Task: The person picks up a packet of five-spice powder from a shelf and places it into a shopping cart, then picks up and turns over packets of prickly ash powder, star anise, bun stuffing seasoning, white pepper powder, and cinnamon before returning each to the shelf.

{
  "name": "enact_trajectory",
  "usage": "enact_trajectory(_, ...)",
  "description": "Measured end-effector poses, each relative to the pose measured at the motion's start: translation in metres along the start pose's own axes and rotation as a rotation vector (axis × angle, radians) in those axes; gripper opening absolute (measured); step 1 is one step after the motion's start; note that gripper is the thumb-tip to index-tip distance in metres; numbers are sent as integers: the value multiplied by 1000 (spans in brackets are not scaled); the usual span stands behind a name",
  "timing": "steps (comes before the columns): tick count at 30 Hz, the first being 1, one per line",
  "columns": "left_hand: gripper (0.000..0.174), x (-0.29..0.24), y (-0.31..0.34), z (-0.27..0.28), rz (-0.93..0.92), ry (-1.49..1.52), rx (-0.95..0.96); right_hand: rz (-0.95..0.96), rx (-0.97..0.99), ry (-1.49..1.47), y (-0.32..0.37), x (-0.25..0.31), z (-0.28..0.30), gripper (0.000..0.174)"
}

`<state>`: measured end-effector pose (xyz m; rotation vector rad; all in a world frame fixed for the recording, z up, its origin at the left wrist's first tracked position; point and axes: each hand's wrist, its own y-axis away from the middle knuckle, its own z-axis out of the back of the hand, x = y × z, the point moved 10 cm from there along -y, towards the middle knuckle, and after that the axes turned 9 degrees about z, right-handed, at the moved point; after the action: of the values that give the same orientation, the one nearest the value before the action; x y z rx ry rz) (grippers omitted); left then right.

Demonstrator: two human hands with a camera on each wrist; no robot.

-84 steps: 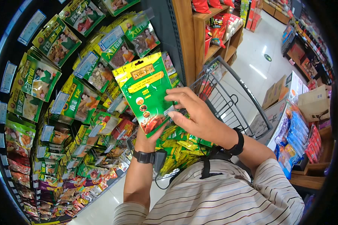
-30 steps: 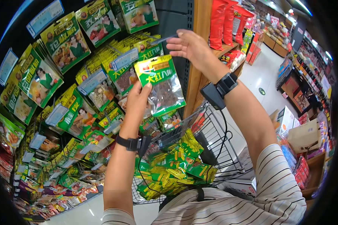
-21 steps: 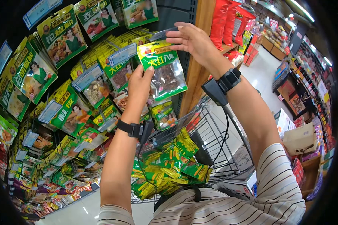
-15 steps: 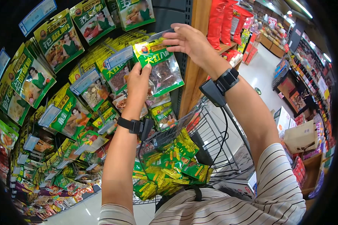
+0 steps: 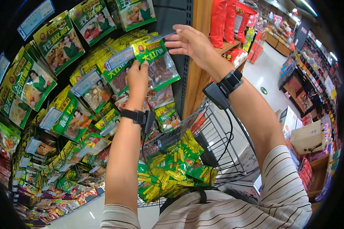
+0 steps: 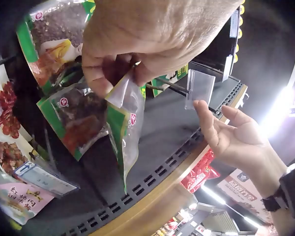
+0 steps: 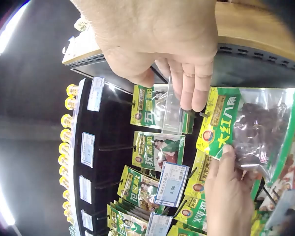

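My left hand (image 5: 137, 82) pinches a green and yellow packet of star anise (image 5: 162, 68) at its left edge, thumb in front. Its clear window shows dark brown pieces. The packet's top is close to the end of a metal display hook, before similar hanging packets. My right hand (image 5: 191, 44) is just above and right of it, fingers extended. In the left wrist view, one right fingertip touches a clear plastic tag holder (image 6: 200, 88) on the hook and the thumb stands apart. In the right wrist view, the right fingers lie along the raised tag holder (image 7: 172, 115).
Rows of hanging spice packets (image 5: 59, 42) with blue price tags (image 5: 36, 19) fill the rack at left. Below my hands is a wire shopping cart (image 5: 233, 160) with a heap of packets (image 5: 176, 168). A wooden shelf with red bags (image 5: 219, 23) borders the rack at right.
Earlier the packet's back faced me, with the right fingers at its edge. It now faces front and is up at the hook, having lately shifted left. My right hand has risen to the tag holder.
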<state>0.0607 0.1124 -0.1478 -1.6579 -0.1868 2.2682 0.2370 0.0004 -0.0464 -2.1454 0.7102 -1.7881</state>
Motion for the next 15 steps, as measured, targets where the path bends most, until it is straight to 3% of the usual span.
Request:
enact_trajectory(2,46,-4,-5,2,-26,-87,-54,-4,1,-9,4,-6,0,53)
enact_trajectory(9,34,2,-21,-2,-78,-254,-160,-101,-19,14,41,-30,2,52)
enact_trajectory(13,40,2,-7,3,-252,-83,-85,-82,34,-64,70,-47,16,52)
enact_trajectory(15,55,-10,20,15,-197,-182,-52,-89,28,-33,93,-45,17,49)
